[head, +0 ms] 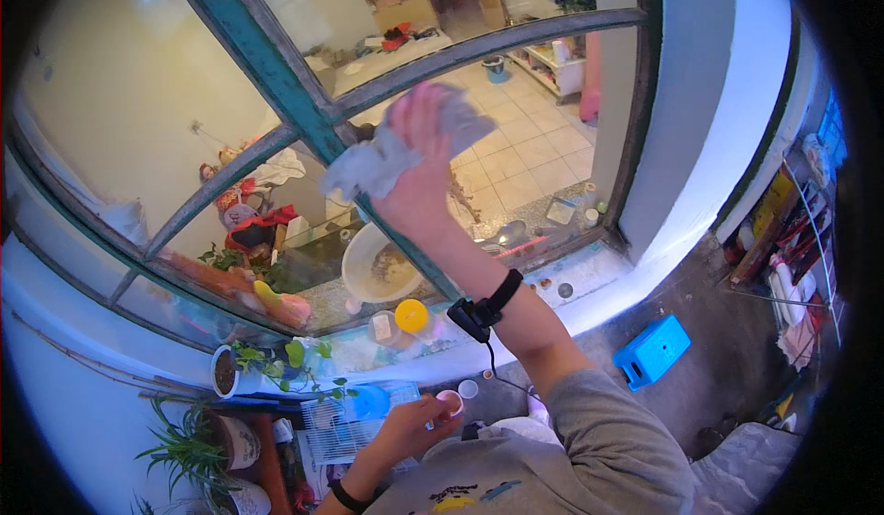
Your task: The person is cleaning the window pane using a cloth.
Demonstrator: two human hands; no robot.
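Observation:
My right hand (421, 170) is raised and presses a grey cloth (376, 163) against the pane and teal frame of a window (311, 101); the fingers are blurred. A black strap with a small device (476, 315) and a cable is on that wrist. Low in front of my body, my left hand (418, 422) has bent fingers beside a small pink cup (449, 402); whether it grips the cup cannot be told. A white cup (468, 389) stands next to the pink one.
On the sill stand a yellow-lidded jar (411, 315) and a potted vine (224, 371). A white wire rack (331, 432) and a spiky potted plant (183, 439) are at lower left. A blue plastic stool (652, 351) stands at right. Behind the glass is a white basin (359, 266).

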